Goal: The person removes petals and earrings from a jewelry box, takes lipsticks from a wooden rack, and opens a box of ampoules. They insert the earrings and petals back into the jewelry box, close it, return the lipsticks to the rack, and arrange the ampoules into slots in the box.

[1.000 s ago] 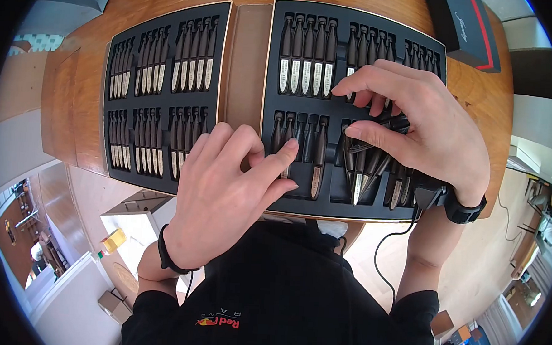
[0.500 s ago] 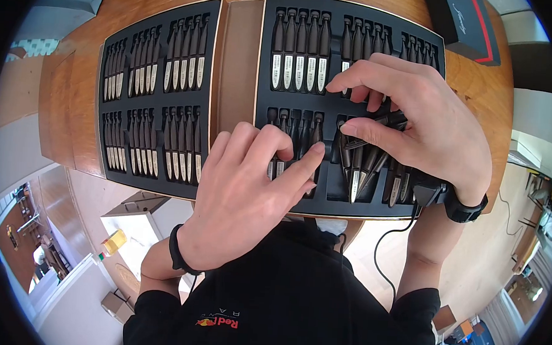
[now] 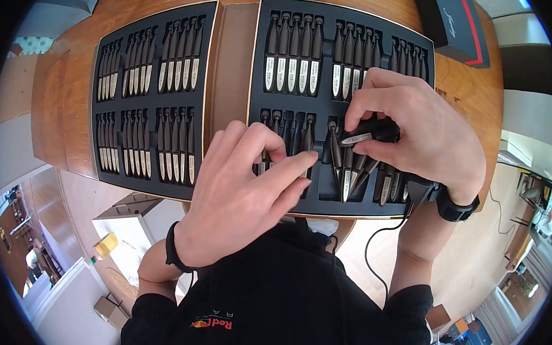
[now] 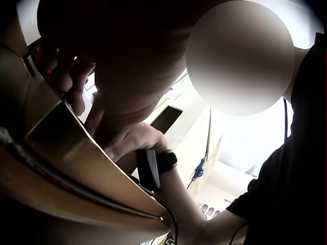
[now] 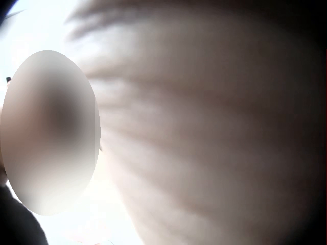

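A black tray [image 3: 322, 104] holds rows of slim, dark, bottle-shaped tubes with pale labels on their tapered ends. My right hand [image 3: 425, 130] grips several dark tubes over its lower middle compartment; one labelled tube [image 3: 356, 138] sticks out between thumb and index finger. Beneath it, loose tubes [image 3: 346, 176] lie criss-crossed. My left hand [image 3: 234, 192] hovers over the lower left compartment, its index fingertip at the upright tube [image 3: 309, 137] there and its thumb just below. Left of that tube, slots stand vacant. Skin fills most of the right wrist view.
A second black tray [image 3: 152, 101], full of similar tubes, lies open to the left, joined by a brown spine [image 3: 232, 58]. At the back right a black box with a red stripe [image 3: 455, 29] rests on the wooden table [image 3: 68, 93]. A cable [image 3: 371, 252] hangs from the right wrist.
My left hand has moved right along the lower left compartment to its right-hand tube. My right fingers have drawn closer together, and a labelled tube now shows between thumb and index finger.
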`<state>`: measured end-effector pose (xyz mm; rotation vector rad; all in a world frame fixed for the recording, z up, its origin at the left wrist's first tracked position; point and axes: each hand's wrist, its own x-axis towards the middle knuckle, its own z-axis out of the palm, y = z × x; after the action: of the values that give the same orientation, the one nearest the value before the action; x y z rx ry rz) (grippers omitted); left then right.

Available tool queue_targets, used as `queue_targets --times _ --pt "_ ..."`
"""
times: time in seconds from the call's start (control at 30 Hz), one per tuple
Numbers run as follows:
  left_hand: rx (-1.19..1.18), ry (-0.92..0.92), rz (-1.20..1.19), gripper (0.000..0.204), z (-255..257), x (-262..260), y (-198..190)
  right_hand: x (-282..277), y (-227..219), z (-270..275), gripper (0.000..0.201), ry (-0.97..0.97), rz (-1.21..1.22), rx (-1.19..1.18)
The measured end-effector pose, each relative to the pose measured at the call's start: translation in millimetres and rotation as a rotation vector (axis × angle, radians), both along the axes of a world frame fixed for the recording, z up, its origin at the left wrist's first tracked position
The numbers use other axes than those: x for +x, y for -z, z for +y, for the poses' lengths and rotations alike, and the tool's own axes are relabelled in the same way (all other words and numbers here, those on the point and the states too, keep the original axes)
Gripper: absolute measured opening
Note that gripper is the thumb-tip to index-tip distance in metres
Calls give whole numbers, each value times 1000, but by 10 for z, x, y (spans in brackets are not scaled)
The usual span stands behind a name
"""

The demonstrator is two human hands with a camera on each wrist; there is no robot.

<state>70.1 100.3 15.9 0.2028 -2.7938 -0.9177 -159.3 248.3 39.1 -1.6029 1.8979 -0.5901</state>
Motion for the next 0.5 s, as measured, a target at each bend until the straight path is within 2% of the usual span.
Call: queue_targets --times 0.1,0.17,0.3,0.4,0.47,0.5 --pt "69 10 85 40 32 -49 26 -6 13 3 26 -14 23 26" --pt "61 -3 91 39 66 -89 15 -26 68 24 21 -31 -2 -73" --pt "103 -78 143 35 119 -135 15 -4 49 0 18 -53 -8 -110" --pt "213 -79 205 31 106 -172 -3 20 -14 -60 18 -125 -72 -143" --pt "263 -78 206 30 116 -150 19 48 -65 -80 21 -122 -264 -43" --pt "315 -73 205 30 123 -137 33 45 -87 -94 21 -123 -263 -44"
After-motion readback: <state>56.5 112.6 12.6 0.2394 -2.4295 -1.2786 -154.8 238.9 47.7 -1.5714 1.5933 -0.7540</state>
